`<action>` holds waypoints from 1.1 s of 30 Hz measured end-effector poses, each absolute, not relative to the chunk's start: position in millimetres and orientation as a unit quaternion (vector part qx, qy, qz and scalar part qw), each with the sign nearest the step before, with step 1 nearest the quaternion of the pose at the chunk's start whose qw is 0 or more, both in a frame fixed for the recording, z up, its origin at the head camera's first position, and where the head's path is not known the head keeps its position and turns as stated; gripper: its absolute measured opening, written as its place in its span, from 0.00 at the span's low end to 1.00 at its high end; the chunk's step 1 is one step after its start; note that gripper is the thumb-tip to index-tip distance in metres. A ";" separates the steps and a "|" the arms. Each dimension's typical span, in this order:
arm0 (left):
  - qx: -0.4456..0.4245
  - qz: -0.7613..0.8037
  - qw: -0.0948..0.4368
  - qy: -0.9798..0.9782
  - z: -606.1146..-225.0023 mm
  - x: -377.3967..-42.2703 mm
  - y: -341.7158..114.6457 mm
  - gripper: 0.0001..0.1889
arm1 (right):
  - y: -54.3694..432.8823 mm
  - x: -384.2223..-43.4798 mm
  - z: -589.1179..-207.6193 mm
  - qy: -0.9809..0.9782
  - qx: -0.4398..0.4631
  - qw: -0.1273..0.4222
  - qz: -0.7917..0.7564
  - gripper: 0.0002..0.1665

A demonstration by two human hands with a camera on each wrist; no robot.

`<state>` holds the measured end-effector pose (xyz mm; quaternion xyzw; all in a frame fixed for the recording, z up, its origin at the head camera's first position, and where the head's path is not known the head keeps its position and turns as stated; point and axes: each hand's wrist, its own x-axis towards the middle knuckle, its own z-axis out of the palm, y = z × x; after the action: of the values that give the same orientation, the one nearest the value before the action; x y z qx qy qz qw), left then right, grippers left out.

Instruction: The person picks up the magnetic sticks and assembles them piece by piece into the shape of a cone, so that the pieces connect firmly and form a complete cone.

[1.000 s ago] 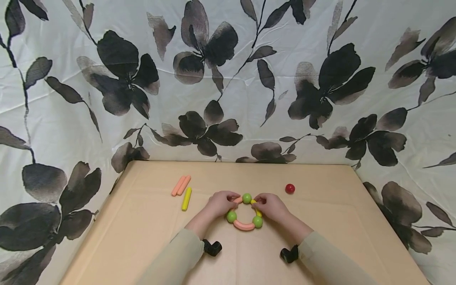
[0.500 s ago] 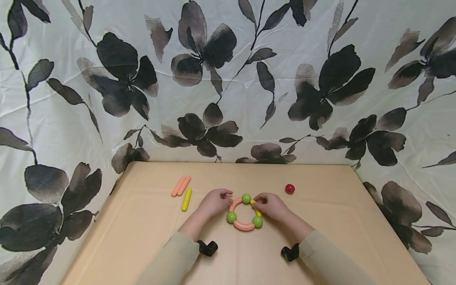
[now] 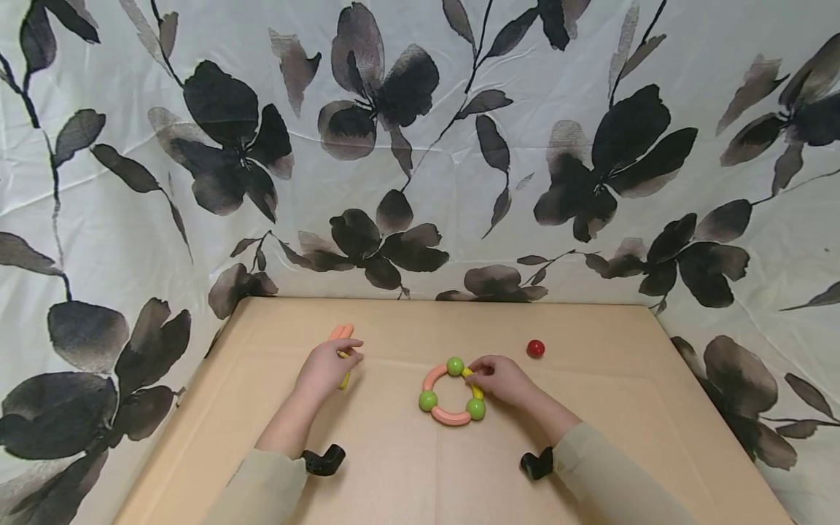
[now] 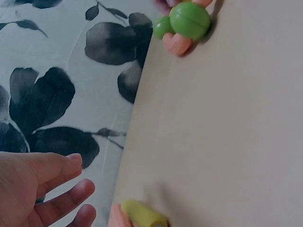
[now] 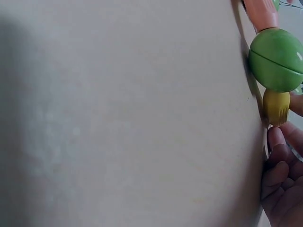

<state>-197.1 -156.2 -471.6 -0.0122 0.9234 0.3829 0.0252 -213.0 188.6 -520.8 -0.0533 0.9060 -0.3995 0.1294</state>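
A ring of toy parts lies on the table: green balls (image 3: 428,400) joined by curved pink rods (image 3: 451,417) and one curved yellow rod (image 3: 477,391). At the ring's right side my right hand (image 3: 504,380) pinches that yellow rod; the right wrist view shows the fingers around its ribbed surface (image 5: 276,106), just below a green ball (image 5: 278,59). My left hand (image 3: 321,370) hovers over a straight yellow rod (image 3: 344,381) and partly covers it. In the left wrist view its fingers are parted, above and beside the yellow rod (image 4: 142,213).
Two straight pink rods (image 3: 342,332) lie behind the left hand, partly covered by it. A red ball (image 3: 535,348) sits at the back right. The tan tabletop (image 3: 394,481) ends at a floral cloth (image 3: 485,219) behind and along both sides.
My left hand has let go of the ring's upper left pink rod and moved left to the straight yellow rod. The right hand stays at the ring's yellow rod.
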 end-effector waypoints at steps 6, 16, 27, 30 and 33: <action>-0.047 0.365 0.030 0.929 -469.1 -194.5 -175.8 0.17 | 190.4 -211.2 -520.7 0.904 -0.052 0.131 -0.403 0.12; -0.051 0.317 0.068 0.944 -492.2 -198.0 -180.9 0.18 | 189.3 -211.0 -523.8 0.908 -0.056 0.125 -0.397 0.12; 0.001 0.292 0.061 0.955 -494.8 -194.6 -172.1 0.19 | 188.7 -207.3 -522.4 0.908 -0.053 0.127 -0.397 0.12; -0.001 0.291 0.060 0.955 -494.7 -197.0 -169.7 0.20 | 188.7 -206.6 -522.2 0.907 -0.052 0.128 -0.398 0.12; 0.008 0.282 0.059 0.957 -494.9 -200.0 -166.5 0.21 | 188.8 -205.9 -522.7 0.906 -0.051 0.128 -0.400 0.11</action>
<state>-200.0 -166.5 -494.9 0.0080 0.9575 0.2822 0.0593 -205.9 188.8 -522.7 -0.0511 0.9060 -0.4004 0.1275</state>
